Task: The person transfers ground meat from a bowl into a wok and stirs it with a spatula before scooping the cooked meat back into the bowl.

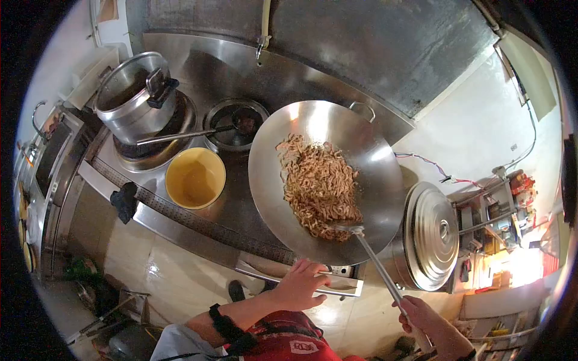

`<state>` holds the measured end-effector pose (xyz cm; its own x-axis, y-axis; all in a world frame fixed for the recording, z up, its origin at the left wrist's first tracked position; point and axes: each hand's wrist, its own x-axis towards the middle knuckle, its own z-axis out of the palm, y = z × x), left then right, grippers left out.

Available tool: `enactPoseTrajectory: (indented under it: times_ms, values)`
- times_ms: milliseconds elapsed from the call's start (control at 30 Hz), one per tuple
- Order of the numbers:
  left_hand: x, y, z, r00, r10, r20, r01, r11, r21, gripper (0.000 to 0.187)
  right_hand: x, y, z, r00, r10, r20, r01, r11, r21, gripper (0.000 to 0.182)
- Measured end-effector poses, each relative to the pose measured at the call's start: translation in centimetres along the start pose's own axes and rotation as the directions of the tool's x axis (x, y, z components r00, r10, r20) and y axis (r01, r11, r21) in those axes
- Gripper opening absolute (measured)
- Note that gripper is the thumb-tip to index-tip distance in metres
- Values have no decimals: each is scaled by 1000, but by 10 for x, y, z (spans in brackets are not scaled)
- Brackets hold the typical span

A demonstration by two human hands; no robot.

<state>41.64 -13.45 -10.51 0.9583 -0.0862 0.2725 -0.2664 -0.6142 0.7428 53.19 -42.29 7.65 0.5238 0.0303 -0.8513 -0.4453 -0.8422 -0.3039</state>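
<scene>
My right hand (420, 320) is closed round the long metal handle of a wok spatula (378, 263). The spatula's blade lies at the near edge of a heap of brown, shredded food (319, 186), partly buried in it. That heap sits in the middle of a large steel wok (379, 171) with a loop handle on its far side. By the stove's front rail, just below the wok's near rim, is my left hand (303, 285), with its fingers apart and nothing held. A small control panel (343, 271) is beside its fingertips.
Left of the wok stand a yellow-lined pot (195, 178) and a tall metal pot (129, 114). A ladle (186, 135) rests across a round, dark opening. To the right is a large lidded pot (435, 236). A black cloth (124, 203) hangs over the front rail.
</scene>
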Motion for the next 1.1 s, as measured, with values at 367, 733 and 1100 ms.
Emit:
enactPoseTrajectory:
  times_ms: [367, 733, 1100]
  values:
    - [6, -1, -5, 988, -57, 141, 70, 994, -84, 32, 171, -108, 32, 916, -348, -199, 360, 932, 27, 38]
    - [2, -7, 3, 995, -28, 91, 31, 999, -27, 37, 94, -33, 36, 973, -219, 67, 222, 974, -42, 38]
    - [3, -3, 0, 993, -68, 100, 75, 995, -64, 31, 193, -73, 32, 892, -397, -219, 406, 914, -2, 39]
